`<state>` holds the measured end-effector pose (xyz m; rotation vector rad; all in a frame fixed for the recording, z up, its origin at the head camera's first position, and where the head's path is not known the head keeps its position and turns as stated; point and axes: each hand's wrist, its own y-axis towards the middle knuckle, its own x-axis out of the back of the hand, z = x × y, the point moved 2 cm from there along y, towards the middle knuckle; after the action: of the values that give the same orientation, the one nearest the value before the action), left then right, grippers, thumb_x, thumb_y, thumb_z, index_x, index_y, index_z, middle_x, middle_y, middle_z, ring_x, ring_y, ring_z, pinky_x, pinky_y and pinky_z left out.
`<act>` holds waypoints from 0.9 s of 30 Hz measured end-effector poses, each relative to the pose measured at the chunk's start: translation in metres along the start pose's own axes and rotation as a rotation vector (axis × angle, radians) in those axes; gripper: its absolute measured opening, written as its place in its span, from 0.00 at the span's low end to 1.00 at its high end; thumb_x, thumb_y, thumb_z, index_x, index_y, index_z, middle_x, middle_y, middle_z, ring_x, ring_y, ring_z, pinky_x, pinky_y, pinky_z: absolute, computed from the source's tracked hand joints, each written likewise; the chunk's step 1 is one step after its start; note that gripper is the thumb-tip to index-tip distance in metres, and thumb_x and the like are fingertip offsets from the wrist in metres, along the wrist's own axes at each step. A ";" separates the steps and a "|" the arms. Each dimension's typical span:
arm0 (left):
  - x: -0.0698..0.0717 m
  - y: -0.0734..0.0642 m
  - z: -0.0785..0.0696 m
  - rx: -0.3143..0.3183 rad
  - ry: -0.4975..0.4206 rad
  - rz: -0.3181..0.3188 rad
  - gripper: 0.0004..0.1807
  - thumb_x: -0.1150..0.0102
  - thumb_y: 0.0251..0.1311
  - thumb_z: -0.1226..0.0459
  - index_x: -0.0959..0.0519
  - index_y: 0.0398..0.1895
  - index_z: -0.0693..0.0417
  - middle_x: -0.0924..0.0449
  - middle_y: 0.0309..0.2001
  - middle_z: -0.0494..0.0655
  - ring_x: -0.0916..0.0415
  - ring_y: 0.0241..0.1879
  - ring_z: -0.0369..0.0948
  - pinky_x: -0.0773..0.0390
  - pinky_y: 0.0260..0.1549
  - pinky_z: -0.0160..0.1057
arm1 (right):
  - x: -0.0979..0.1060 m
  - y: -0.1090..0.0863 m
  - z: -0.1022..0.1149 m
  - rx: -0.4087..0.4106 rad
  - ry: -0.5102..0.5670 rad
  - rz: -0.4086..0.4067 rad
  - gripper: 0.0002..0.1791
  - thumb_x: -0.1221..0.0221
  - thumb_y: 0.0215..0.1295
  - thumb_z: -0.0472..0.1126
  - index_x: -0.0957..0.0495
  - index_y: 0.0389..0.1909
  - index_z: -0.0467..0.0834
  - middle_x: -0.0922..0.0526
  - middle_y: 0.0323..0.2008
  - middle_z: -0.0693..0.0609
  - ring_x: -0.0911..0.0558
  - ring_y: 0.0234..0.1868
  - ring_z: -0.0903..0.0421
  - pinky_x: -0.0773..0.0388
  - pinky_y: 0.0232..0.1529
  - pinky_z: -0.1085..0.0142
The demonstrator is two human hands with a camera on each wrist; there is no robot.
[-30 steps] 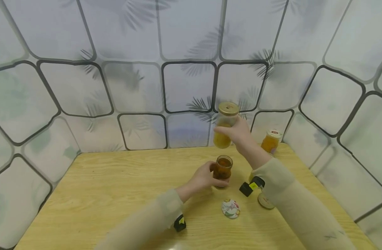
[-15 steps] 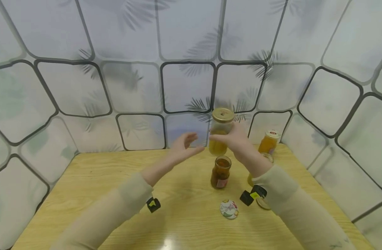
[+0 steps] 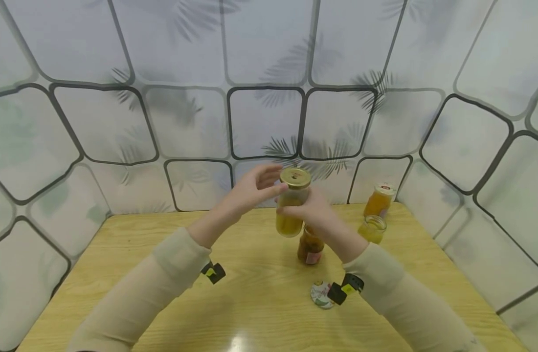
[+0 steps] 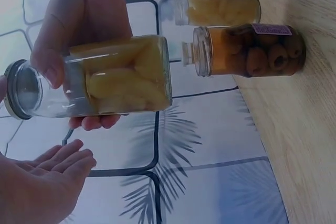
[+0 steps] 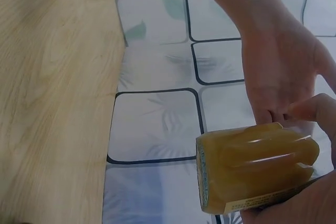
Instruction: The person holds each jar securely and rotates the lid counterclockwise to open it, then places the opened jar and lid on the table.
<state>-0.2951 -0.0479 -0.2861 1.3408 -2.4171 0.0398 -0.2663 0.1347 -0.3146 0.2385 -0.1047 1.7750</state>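
My right hand (image 3: 316, 211) grips a glass jar of yellow fruit pieces (image 3: 289, 223), held upright above the table. A gold lid (image 3: 295, 177) sits on this jar. My left hand (image 3: 253, 188) is raised beside the jar's upper part, its thumb tip right at the lid's edge. In the left wrist view its fingers (image 4: 68, 158) are extended and curl round nothing. A lidless jar of dark round fruit (image 3: 310, 250) stands on the table just behind and below my right hand. Its rim is partly hidden in the head view.
An open jar with yellow contents (image 3: 372, 230) stands to the right. Behind it is an orange-filled jar with a white lid (image 3: 379, 200). A floral lid (image 3: 320, 294) lies on the wooden table (image 3: 163, 274) near my right wrist. Patterned fabric walls (image 3: 198, 186) enclose the table's back and sides.
My left hand let go of the dark fruit jar and rose to the yellow fruit jar's lid. My right hand carried that jar left and lower, toward the left hand.
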 end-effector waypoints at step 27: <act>0.004 0.001 0.008 -0.217 -0.054 0.192 0.28 0.40 0.73 0.73 0.28 0.75 0.59 0.20 0.67 0.59 0.16 0.60 0.43 0.17 0.56 0.36 | -0.016 0.004 -0.016 0.071 0.007 0.173 0.30 0.32 0.62 0.30 0.26 0.65 0.37 0.13 0.55 0.38 0.17 0.55 0.56 0.26 0.67 0.55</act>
<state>-0.3000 -0.0523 -0.2917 1.0252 -2.5038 -0.2039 -0.2688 0.1221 -0.3334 0.2811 -0.0586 1.9538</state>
